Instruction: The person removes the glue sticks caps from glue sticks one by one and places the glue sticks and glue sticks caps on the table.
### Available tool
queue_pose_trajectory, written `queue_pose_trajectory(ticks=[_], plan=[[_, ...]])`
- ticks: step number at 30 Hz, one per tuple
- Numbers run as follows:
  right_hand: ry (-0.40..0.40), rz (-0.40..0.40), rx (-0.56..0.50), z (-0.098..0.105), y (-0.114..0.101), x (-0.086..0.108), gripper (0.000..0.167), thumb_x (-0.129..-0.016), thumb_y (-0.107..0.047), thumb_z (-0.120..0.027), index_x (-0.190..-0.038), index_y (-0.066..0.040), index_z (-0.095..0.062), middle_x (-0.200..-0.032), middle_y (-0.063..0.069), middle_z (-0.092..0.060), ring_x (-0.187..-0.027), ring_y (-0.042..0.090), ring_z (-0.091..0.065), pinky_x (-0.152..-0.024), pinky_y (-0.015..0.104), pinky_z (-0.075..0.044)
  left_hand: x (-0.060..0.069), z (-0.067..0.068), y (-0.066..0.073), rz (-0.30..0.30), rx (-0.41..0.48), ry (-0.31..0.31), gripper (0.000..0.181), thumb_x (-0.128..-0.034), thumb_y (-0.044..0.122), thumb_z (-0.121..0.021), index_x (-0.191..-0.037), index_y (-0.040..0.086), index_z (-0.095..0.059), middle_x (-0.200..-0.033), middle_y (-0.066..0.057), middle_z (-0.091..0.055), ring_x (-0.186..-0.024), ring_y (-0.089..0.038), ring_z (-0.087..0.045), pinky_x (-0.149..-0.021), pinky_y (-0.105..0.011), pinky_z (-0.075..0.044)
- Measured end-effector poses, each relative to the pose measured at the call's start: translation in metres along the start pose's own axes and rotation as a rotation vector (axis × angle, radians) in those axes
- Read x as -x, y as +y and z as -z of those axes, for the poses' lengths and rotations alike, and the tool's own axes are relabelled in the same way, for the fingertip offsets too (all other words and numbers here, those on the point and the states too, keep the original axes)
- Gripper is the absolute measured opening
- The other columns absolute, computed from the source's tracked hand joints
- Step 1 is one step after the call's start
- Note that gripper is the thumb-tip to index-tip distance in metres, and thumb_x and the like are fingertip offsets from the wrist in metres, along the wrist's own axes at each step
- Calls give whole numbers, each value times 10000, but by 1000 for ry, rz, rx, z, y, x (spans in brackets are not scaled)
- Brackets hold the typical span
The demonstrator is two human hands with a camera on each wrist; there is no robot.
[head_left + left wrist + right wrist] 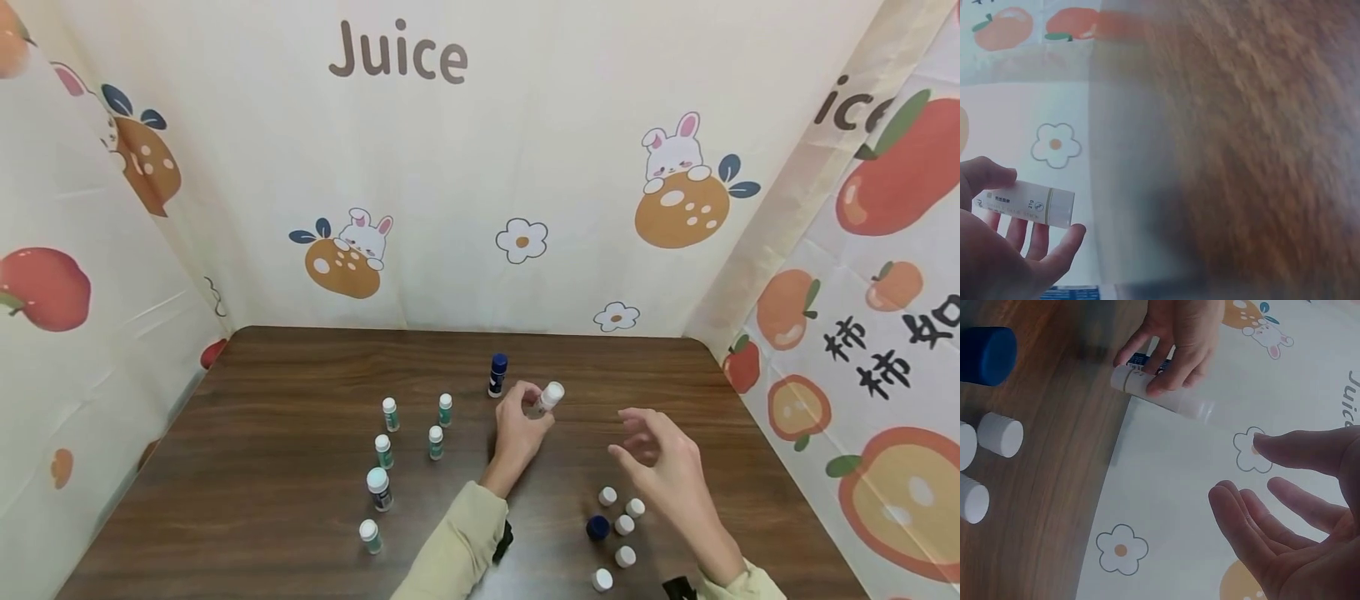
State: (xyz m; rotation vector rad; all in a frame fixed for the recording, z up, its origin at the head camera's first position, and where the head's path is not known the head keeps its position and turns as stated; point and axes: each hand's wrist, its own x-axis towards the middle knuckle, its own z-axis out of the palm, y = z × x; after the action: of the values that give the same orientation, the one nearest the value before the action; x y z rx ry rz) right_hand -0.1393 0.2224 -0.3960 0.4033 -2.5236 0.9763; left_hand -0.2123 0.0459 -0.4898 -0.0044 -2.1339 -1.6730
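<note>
My left hand [522,427] grips a white glue stick [551,396] between thumb and fingers, tilted above the table. In the left wrist view, printed text shows on the glue stick [1029,201]. Apart from it on the right, my right hand [666,462] hovers with fingers loosely bent and nothing between them; the right wrist view shows the right hand [1297,519] with thumb and fingertips apart. A dark blue glue stick [497,375] stands upright just behind the left hand.
Several small sticks with white tops and green labels [436,443] stand left of the left arm, among them a thicker one with a dark label [379,489]. Several white caps [625,557] and one blue cap [597,527] lie near the right forearm. Printed cloth [450,167] borders the wooden table [285,467].
</note>
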Motion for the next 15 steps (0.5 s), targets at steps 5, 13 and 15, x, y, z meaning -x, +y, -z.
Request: queue_pose_trajectory(ticks=[5, 13, 15], plan=[[3, 13, -31, -2, -2, -4, 461, -649, 49, -812, -1050, -85, -631, -889, 14, -621, -701, 159, -647, -600, 260, -544, 4, 5, 7, -55, -10, -7, 295, -604, -19, -705, -858, 95, -609, -832, -22, -617, -810, -196, -596, -774, -425, -491], [-2, 70, -53, -6, -6, -13, 469, -649, 58, -813, -1059, -82, -632, -889, 11, -612, -713, 174, -651, -598, 269, -545, 14, 17, 18, -111, -38, -24, 300, -590, 6, -701, -850, 126, -615, -813, 2, -597, -769, -158, -570, -717, -371, -484], [-1, 90, -60, -8, -6, -14, 470, -642, 63, -815, -1054, -77, -636, -892, 1, -612, -719, 185, -649, -601, 272, -546, 17, 20, 22, -117, -47, -40, 305, -590, 8, -704, -855, 132, -617, -813, 3, -595, -764, -156, -566, -709, -345, -478]])
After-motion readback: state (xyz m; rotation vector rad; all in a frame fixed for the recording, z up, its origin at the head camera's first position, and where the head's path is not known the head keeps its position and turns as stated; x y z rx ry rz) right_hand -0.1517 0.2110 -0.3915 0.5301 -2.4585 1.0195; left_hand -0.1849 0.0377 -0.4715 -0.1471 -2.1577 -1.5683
